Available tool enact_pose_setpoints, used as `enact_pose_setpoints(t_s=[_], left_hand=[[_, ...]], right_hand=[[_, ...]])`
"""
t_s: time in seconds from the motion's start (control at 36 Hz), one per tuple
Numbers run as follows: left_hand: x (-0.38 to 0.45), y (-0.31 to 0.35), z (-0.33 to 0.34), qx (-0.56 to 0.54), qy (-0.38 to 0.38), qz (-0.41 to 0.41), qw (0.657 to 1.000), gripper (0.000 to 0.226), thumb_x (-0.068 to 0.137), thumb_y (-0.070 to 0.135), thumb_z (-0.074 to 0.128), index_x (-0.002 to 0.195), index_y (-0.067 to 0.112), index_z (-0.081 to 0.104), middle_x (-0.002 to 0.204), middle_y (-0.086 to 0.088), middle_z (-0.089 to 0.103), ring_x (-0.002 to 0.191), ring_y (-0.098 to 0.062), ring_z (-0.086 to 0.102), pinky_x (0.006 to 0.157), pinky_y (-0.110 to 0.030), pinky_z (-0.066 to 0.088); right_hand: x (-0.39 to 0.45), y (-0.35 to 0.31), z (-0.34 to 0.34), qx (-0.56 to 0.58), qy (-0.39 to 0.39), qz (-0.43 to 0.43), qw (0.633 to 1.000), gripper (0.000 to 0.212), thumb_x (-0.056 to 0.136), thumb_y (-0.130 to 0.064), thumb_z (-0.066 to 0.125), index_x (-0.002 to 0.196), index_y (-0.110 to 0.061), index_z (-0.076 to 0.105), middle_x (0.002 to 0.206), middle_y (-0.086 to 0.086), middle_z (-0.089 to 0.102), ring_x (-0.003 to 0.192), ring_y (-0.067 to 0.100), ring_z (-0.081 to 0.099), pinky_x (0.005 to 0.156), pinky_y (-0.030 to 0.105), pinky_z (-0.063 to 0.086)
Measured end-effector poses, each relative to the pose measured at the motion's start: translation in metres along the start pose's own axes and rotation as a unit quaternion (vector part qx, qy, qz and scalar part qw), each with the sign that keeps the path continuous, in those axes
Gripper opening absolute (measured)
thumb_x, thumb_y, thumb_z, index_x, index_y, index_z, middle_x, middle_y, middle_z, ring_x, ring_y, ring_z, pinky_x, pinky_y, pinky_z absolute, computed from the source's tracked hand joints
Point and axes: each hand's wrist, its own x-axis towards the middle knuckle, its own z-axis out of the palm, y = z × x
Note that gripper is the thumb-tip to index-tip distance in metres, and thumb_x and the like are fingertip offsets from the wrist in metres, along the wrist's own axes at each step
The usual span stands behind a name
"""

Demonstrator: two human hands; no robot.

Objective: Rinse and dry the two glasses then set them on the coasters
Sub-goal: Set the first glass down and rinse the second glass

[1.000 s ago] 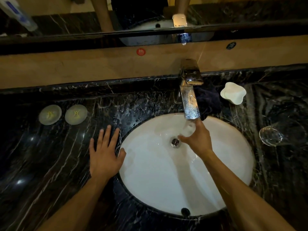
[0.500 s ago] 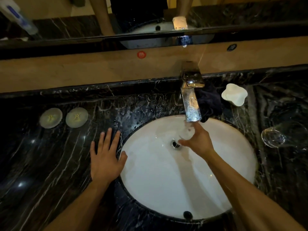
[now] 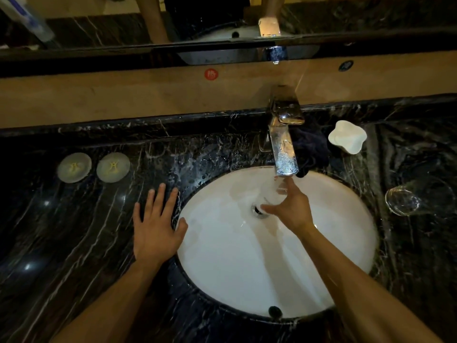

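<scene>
Under the faucet (image 3: 284,144), right hand (image 3: 291,211) grips upright glass (image 3: 273,191); left hand (image 3: 154,226) flat on bench (image 3: 74,231); coasters (image 3: 94,167) lie at ten o'clock.

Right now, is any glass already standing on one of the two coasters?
No, both coasters are bare; one glass is held by the right hand under the faucet, the other glass lies right of the sink.
</scene>
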Motion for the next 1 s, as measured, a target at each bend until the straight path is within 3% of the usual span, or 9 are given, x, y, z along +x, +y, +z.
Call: enact_pose_setpoints(t_s=[0.08,0.14,0.22,0.36,0.44,0.72,0.81,0.94,1.0], left_hand=[[0.000,0.000,0.000,0.000,0.000,-0.001,1.000,0.076,0.087,0.055,0.032,0.157,0.032,0.016,0.166,0.002,0.005,0.153,-0.023,0.006,0.121,-0.057,0.007],[0.001,0.000,0.000,-0.002,0.001,0.002,1.000,0.076,0.087,0.055,0.032,0.157,0.031,0.016,0.166,0.002,0.006,0.153,-0.023,0.006,0.121,-0.057,0.007],[-0.001,0.000,0.000,-0.001,0.003,0.003,1.000,0.076,0.087,0.055,0.031,0.157,0.031,0.016,0.166,0.001,0.006,0.153,-0.023,0.007,0.120,-0.057,0.007],[0.000,-0.001,0.000,0.001,0.003,0.003,1.000,0.076,0.087,0.055,0.032,0.157,0.032,0.015,0.166,0.001,0.006,0.153,-0.023,0.007,0.120,-0.057,0.008],[0.000,0.001,0.001,-0.001,0.008,0.002,1.000,0.076,0.087,0.055,0.033,0.157,0.031,0.017,0.166,0.000,0.008,0.153,-0.023,0.008,0.120,-0.058,0.009],[0.000,0.001,0.000,0.000,0.004,0.001,1.000,0.076,0.087,0.055,0.032,0.157,0.031,0.017,0.166,0.001,0.007,0.153,-0.023,0.006,0.120,-0.058,0.009],[-0.001,0.001,-0.001,0.000,0.004,0.004,1.000,0.075,0.087,0.055,0.031,0.157,0.031,0.017,0.166,0.000,0.008,0.153,-0.023,0.006,0.120,-0.058,0.009],[-0.002,0.000,0.001,0.005,0.003,0.004,1.000,0.076,0.086,0.055,0.031,0.157,0.031,0.017,0.166,0.000,0.008,0.153,-0.024,0.008,0.120,-0.058,0.010],[0.000,0.001,0.000,0.003,0.005,0.001,1.000,0.076,0.086,0.055,0.032,0.157,0.031,0.016,0.166,0.000,0.007,0.153,-0.023,0.007,0.120,-0.057,0.009]], right_hand=[[0.003,-0.006,0.000,0.011,0.021,0.003,1.000,0.084,0.064,-0.025,0.092,0.135,-0.019,0.048,0.126,0.001,0.060,0.106,0.021,0.058,0.083,0.030,0.046],[0.003,-0.008,0.000,0.006,-0.004,-0.006,1.000,0.081,0.061,-0.027,0.093,0.130,-0.020,0.051,0.122,-0.002,0.061,0.105,0.020,0.059,0.080,0.029,0.045],[0.003,-0.008,-0.001,0.021,0.032,-0.004,0.999,0.077,0.063,-0.023,0.092,0.128,-0.022,0.051,0.120,-0.002,0.061,0.109,0.021,0.059,0.081,0.028,0.043],[-0.004,-0.002,0.002,-0.002,0.008,-0.001,1.000,0.086,0.059,-0.027,0.094,0.133,-0.023,0.050,0.127,-0.003,0.061,0.113,0.019,0.059,0.088,0.032,0.049],[-0.007,0.001,0.005,-0.008,0.009,0.011,1.000,0.089,0.059,-0.028,0.094,0.135,-0.020,0.048,0.130,-0.002,0.059,0.116,0.020,0.057,0.088,0.027,0.043],[-0.004,0.002,0.004,0.031,0.026,0.033,0.999,0.081,0.061,-0.027,0.093,0.130,-0.021,0.051,0.123,-0.004,0.061,0.109,0.017,0.059,0.082,0.025,0.043],[-0.004,-0.002,0.002,0.010,-0.005,0.026,1.000,0.083,0.060,-0.028,0.094,0.131,-0.019,0.051,0.125,-0.003,0.060,0.109,0.019,0.058,0.085,0.026,0.042],[-0.008,-0.001,0.003,0.033,0.009,0.056,0.998,0.079,0.063,-0.029,0.092,0.130,-0.022,0.050,0.114,-0.008,0.056,0.100,0.014,0.054,0.083,0.024,0.041],[-0.007,0.000,0.004,0.047,-0.007,0.065,0.997,0.076,0.061,-0.031,0.093,0.125,-0.027,0.052,0.113,-0.011,0.058,0.098,0.014,0.057,0.083,0.027,0.047]])
